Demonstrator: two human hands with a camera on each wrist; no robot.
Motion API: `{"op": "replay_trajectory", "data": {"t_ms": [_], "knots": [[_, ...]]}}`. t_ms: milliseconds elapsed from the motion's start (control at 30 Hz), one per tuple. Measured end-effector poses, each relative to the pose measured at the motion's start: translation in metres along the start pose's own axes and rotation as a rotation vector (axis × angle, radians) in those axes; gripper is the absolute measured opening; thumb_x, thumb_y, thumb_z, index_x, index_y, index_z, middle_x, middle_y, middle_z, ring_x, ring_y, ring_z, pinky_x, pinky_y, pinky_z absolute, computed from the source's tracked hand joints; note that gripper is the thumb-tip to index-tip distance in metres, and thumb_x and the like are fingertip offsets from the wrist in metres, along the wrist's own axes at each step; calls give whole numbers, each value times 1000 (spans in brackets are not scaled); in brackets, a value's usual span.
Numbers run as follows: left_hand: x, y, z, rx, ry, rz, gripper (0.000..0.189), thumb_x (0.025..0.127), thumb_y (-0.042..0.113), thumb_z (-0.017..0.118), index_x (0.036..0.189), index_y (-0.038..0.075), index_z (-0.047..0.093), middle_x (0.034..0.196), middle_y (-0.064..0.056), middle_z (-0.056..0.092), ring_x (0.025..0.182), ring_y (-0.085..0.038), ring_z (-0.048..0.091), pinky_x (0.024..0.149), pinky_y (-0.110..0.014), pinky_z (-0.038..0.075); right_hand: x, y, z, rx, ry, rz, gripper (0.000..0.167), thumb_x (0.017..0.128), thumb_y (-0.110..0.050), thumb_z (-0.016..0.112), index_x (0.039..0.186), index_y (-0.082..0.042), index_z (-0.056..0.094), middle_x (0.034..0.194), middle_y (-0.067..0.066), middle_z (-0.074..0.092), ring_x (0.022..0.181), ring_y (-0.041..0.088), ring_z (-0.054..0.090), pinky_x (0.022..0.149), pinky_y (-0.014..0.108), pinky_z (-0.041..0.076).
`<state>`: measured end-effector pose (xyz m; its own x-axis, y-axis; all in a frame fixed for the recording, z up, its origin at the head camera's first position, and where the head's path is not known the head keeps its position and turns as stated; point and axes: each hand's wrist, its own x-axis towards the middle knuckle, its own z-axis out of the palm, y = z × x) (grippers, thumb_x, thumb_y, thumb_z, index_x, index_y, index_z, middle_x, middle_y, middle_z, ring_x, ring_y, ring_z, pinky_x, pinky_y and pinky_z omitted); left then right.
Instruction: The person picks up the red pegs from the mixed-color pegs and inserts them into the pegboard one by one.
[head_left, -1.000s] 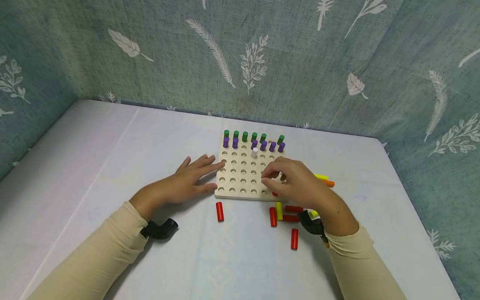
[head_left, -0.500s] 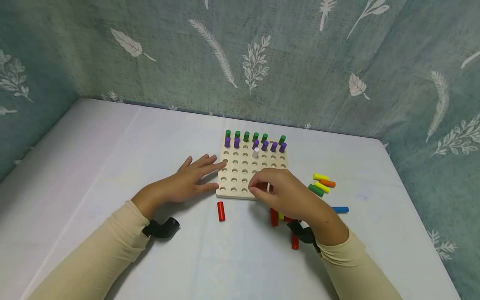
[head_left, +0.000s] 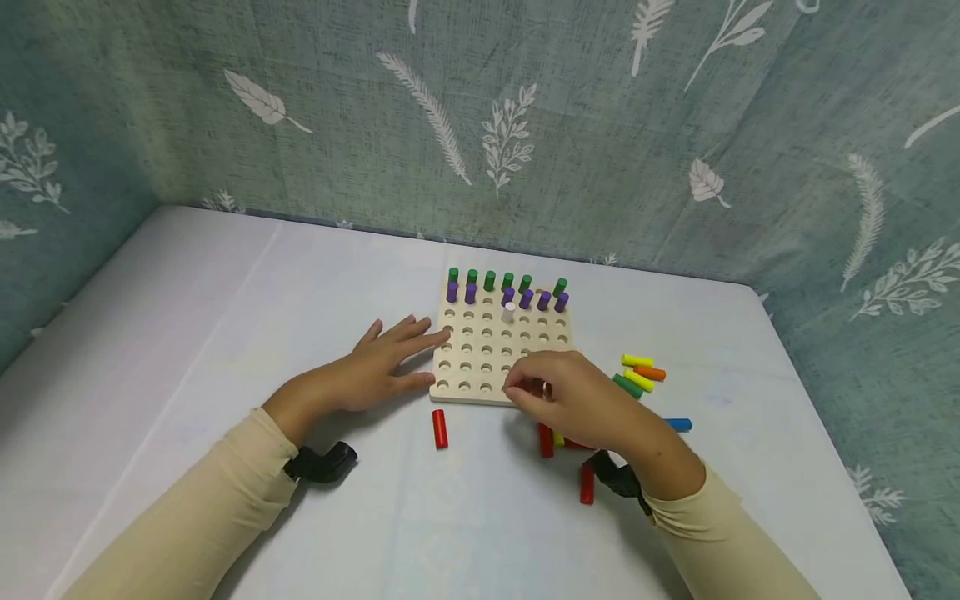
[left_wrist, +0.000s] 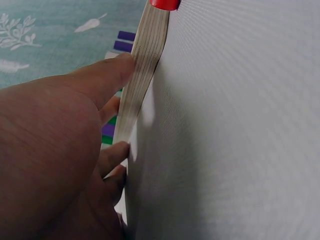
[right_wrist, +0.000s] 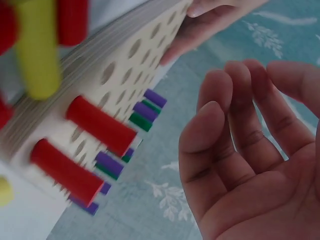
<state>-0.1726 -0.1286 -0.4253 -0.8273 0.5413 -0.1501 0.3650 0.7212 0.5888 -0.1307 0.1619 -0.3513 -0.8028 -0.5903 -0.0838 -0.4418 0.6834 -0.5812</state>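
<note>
A pale wooden pegboard (head_left: 474,397) lies on the table with green pegs (head_left: 489,280) in its back row. Purple pegs (head_left: 527,299) stand in the row before them, with one white peg (head_left: 508,312) just in front. My left hand (head_left: 375,371) is spread, thumb and a finger touching the board's left edge. My right hand (head_left: 581,400) hovers over the front right part, thumb and forefinger tips together, other fingers loosely curled. Nothing shows between them in the right wrist view, where two red pegs (right_wrist: 100,125) stand upright in the board, apart from the fingers.
Loose red pegs (head_left: 439,428) lie before the board, several partly hidden under my right hand. To its right are yellow (head_left: 637,360), orange (head_left: 649,373), green (head_left: 627,385) and blue (head_left: 678,424) pegs. A patterned cloth (head_left: 337,125) hangs behind the table.
My right hand has moved left and toward the board's front edge, then stayed about there, uncovering the loose pegs at the right. My left hand has kept its place.
</note>
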Motion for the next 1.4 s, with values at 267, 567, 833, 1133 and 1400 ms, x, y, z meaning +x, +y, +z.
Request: {"op": "replay_trajectory", "data": {"t_ms": [267, 567, 833, 1133, 1400], "knots": [[-1, 1, 0, 3, 0, -1, 68, 97, 45, 62, 157, 33, 31, 168, -8, 20, 157, -32, 8, 123, -61, -8, -23, 15, -2, -48, 6, 44, 9, 97, -19, 66, 100, -15, 73, 84, -10, 62, 77, 9, 55, 66, 22, 51], [1, 2, 1, 8, 1, 1, 69, 97, 45, 62, 157, 33, 31, 168, -8, 20, 157, -32, 8, 123, -61, -7, -44, 34, -5, -71, 6, 135, 10, 95, -20, 70, 103, -19, 73, 88, -12, 63, 79, 8, 55, 64, 21, 50], [1, 1, 1, 7, 10, 1, 69, 97, 46, 62, 157, 33, 31, 168, -9, 21, 157, -33, 8, 122, -62, -7, -46, 46, -6, -96, 8, 157, 8, 90, -17, 75, 97, -18, 72, 86, -12, 63, 77, 8, 56, 62, 21, 50], [3, 3, -3, 10, 20, 20, 69, 97, 42, 63, 157, 31, 32, 167, -9, 21, 157, -32, 8, 123, -61, -7, -50, 55, -16, -136, -8, 226, 13, 87, -11, 77, 99, -15, 73, 93, -6, 66, 77, 10, 57, 62, 20, 52], [0, 1, -1, 9, -2, -4, 69, 97, 43, 63, 158, 32, 32, 168, -9, 21, 157, -32, 7, 123, -61, -7, -48, 62, -17, -145, -110, 272, 14, 85, -13, 79, 96, -17, 71, 92, -5, 65, 77, 10, 56, 64, 21, 51]]}}
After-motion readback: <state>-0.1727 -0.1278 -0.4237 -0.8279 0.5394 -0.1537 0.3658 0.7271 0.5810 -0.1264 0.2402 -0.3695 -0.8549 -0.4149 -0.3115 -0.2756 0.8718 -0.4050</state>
